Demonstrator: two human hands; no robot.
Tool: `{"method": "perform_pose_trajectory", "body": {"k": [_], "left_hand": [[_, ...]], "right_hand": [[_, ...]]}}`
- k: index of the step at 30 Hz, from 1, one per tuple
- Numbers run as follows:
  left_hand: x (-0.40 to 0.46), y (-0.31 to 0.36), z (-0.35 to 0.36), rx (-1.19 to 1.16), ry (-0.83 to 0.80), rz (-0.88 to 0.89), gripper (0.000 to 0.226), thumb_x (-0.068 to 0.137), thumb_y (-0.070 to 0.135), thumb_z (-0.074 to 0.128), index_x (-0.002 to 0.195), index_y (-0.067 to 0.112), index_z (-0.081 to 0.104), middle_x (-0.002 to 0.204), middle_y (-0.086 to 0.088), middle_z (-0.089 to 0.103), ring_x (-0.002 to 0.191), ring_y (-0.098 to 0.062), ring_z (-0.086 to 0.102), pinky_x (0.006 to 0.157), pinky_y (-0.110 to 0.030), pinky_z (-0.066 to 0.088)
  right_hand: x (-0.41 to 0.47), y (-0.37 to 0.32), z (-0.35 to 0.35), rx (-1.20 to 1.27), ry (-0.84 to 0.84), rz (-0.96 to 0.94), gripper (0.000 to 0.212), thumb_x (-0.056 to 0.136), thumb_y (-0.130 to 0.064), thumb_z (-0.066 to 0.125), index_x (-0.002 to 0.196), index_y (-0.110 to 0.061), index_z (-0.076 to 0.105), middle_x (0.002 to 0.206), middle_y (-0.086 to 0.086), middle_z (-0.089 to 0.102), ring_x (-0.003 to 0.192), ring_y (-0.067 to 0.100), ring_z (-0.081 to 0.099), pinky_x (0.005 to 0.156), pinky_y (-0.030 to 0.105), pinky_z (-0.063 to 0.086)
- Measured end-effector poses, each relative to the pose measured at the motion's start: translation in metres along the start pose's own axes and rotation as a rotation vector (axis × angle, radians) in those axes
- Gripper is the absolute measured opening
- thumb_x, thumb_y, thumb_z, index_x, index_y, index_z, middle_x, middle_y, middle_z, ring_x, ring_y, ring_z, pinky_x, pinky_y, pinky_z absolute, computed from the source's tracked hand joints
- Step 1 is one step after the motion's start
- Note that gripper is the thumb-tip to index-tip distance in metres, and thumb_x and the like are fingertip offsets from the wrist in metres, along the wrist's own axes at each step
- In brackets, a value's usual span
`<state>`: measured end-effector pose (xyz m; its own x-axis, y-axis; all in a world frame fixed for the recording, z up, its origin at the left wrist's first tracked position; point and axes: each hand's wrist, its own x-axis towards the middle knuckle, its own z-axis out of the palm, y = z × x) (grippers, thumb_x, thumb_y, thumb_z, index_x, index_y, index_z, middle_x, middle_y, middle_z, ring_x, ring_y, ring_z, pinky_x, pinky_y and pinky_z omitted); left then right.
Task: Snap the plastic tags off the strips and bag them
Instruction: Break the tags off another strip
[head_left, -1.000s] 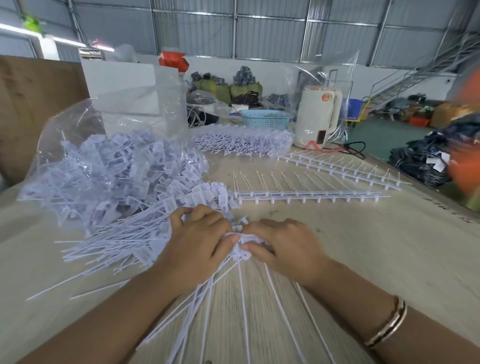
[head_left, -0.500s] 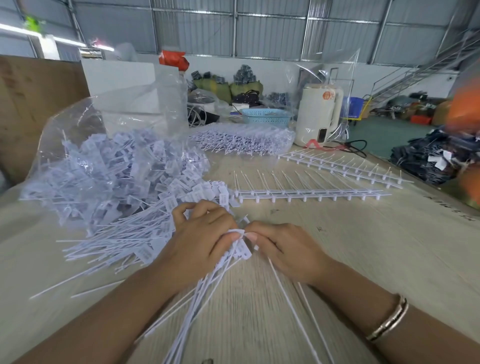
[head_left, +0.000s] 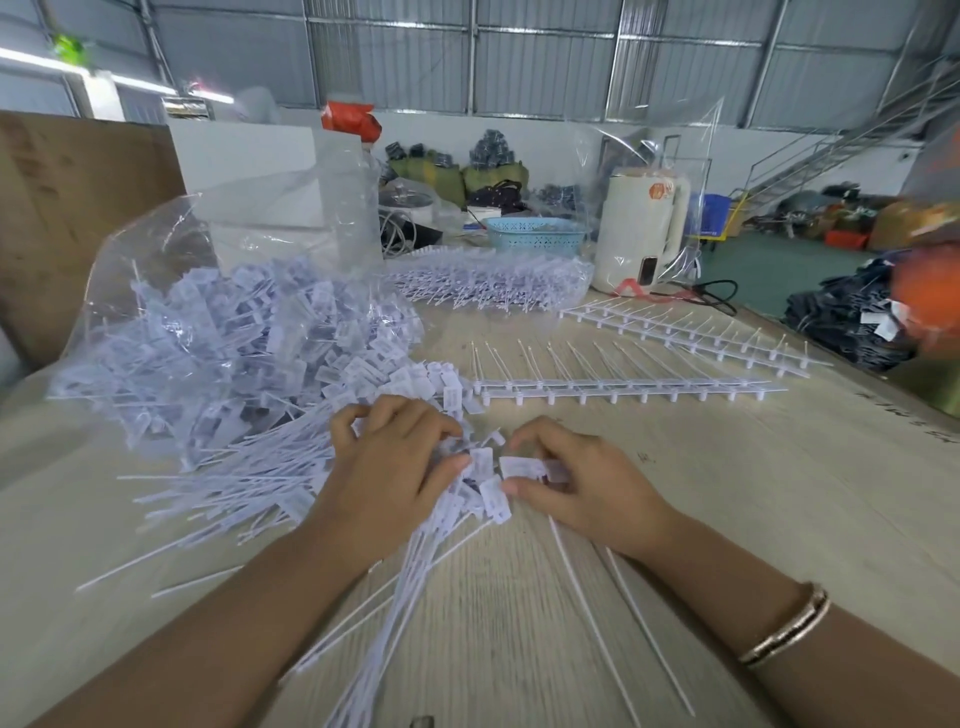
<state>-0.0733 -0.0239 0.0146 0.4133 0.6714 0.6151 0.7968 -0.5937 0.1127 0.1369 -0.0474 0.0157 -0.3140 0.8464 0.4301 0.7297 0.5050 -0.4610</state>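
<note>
**Across the table: tags in both hands, bag lying to the left**

Across the pale wooden table (head_left: 727, 519), the biggest thing I see is the clear plastic bag (head_left: 156, 270) on the left, lying open toward me and stuffed with loose white tags (head_left: 234, 343) that spill out of its mouth onto the wood. Behind it, farther back, sits a second clear bag of strips (head_left: 493, 283), with a blue basket (head_left: 535, 234) and a white kettle (head_left: 641, 234) beyond.

Right of centre I see two uncut strips (head_left: 623, 387) lying flat, side by side, their thin tails pointing away from me; more strips (head_left: 685, 332) rest farther back on the right.

Close in, my left hand (head_left: 384, 478) has its grip clamped on a bunch of tags (head_left: 457, 509), fingers curled over the heads while the long tails fan down toward me over the table. My right hand (head_left: 587, 488) sits just beside it, thumb and fingers pinched together on a small tag head (head_left: 519, 466) at the fingertips. Two thin tails (head_left: 587, 613) run out from under that hand toward the near edge. A bracelet (head_left: 784, 626) circles the right wrist.
</note>
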Motion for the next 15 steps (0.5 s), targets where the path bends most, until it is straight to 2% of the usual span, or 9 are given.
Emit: {"method": "perform_pose_trajectory", "body": {"k": [3,7,12,15], "left_hand": [[0.000,0.003,-0.002,-0.032,0.073,-0.001,0.039,0.092,0.042,0.031,0.097,0.026,0.066,0.100,0.013,0.061,0.103,-0.010,0.045,0.087,-0.031,0.014],[-0.001,0.011,0.001,-0.122,0.053,0.082,0.041,0.091,0.046,0.032,0.084,0.028,0.068,0.096,0.016,0.058,0.104,-0.008,0.041,0.089,-0.033,0.014],[-0.001,0.012,0.008,-0.097,0.048,0.133,0.031,0.088,0.040,0.041,0.072,0.023,0.062,0.087,0.017,0.059,0.099,-0.007,0.043,0.084,-0.028,0.013],[0.000,0.006,0.006,-0.118,0.066,0.081,0.028,0.089,0.037,0.039,0.071,0.026,0.057,0.086,0.018,0.058,0.098,-0.005,0.042,0.084,-0.027,0.012]], "right_hand": [[-0.002,-0.006,0.002,-0.043,0.034,-0.016,0.037,0.078,-0.049,0.066,0.104,-0.031,0.047,0.070,-0.018,0.050,0.064,0.005,0.053,0.059,0.024,0.040],[-0.001,-0.018,0.006,-0.084,0.055,-0.061,0.043,0.077,-0.044,0.070,0.107,-0.023,0.048,0.070,-0.025,0.044,0.069,0.009,0.053,0.062,0.027,0.038],[-0.002,-0.019,0.003,-0.037,0.016,-0.087,0.038,0.080,-0.041,0.066,0.109,-0.020,0.051,0.092,-0.012,0.057,0.086,0.013,0.058,0.073,0.029,0.044],[-0.001,-0.011,-0.003,0.000,0.027,-0.066,0.028,0.082,-0.023,0.063,0.108,-0.017,0.056,0.100,-0.005,0.061,0.090,0.013,0.055,0.077,0.032,0.044]]}}
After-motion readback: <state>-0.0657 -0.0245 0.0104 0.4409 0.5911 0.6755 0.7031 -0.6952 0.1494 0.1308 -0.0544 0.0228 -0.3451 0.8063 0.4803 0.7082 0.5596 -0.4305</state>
